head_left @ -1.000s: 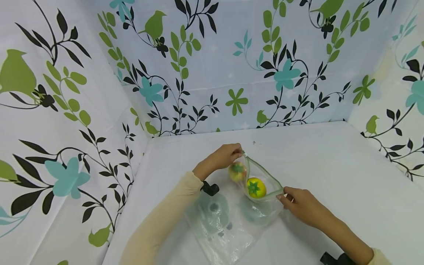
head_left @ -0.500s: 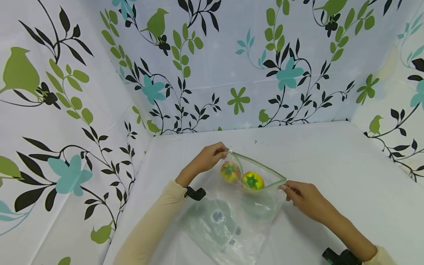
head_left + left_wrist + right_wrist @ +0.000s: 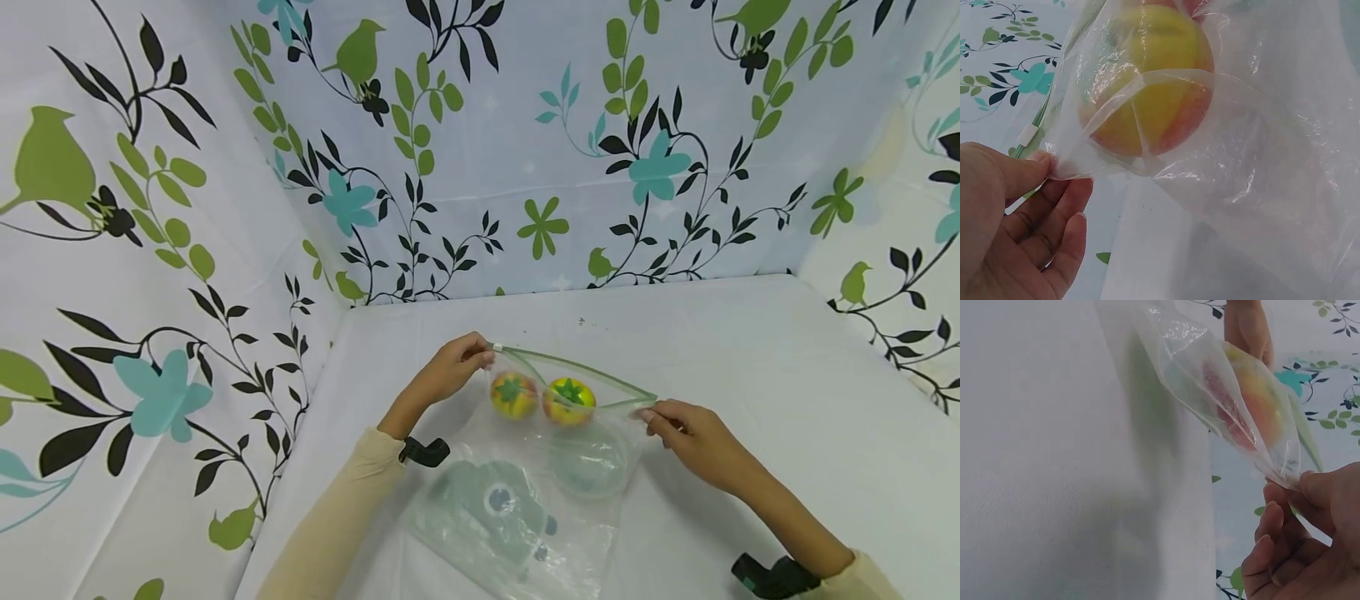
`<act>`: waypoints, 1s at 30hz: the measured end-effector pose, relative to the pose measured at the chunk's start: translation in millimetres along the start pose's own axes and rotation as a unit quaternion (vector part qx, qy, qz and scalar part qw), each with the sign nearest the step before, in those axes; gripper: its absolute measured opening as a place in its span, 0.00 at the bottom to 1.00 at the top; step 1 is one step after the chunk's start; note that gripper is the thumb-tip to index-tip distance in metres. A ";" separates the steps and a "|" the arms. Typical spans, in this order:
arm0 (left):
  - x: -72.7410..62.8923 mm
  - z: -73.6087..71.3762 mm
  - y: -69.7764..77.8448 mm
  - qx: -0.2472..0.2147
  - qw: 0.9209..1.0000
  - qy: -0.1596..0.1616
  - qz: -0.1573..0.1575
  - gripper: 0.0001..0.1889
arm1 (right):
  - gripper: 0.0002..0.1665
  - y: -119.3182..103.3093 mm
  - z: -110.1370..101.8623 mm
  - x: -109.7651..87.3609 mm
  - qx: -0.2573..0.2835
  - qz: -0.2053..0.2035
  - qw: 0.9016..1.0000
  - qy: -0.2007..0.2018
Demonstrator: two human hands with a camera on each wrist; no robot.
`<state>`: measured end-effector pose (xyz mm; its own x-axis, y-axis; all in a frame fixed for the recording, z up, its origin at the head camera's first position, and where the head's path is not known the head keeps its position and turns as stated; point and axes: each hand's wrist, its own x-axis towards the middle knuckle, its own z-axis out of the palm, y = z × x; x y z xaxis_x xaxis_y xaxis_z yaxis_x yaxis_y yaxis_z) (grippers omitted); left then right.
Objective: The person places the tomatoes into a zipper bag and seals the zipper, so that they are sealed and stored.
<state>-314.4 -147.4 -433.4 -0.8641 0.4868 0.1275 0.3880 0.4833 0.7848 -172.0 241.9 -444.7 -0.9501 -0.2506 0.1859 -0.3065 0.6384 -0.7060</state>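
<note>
A clear plastic zip bag (image 3: 570,533) with a green zip edge and a white slider lies spread toward me, its mouth partly open. My left hand (image 3: 453,365) pinches the left top corner beside the slider (image 3: 1027,135). At the opposite top corner, my right hand (image 3: 693,437) pinches the edge between thumb and forefinger. Two yellow-red tomato-like fruits with green star-shaped tops sit side by side near the mouth: the left fruit (image 3: 513,395) shows through the film, and the right fruit (image 3: 568,402) is crossed by the front zip edge. Film covers a fruit (image 3: 1154,81) in the left wrist view.
A white-covered table (image 3: 720,350) lies beneath the bag. Patterned cloth (image 3: 465,167) with birds and leaves hangs behind and at both sides. Pale green round shapes (image 3: 588,458) show through the bag. Black devices (image 3: 426,452) are strapped on both wrists.
My left hand has moved left and slightly down, drawing the bag's mouth wider and straighter. My right hand has shifted slightly right. The fruits now sit level, side by side.
</note>
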 end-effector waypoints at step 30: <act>-18.1 -0.7 -14.3 -0.067 0.997 0.036 0.000 0.10 | 0.15 16.8 5.6 7.5 0.005 -0.010 0.999 0.031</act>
<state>-304.6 -163.6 -446.4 -0.8870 0.4306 0.1669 0.3455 0.3791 0.8584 -184.0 246.7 -459.0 -0.9456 -0.2177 0.2418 -0.3253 0.6258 -0.7089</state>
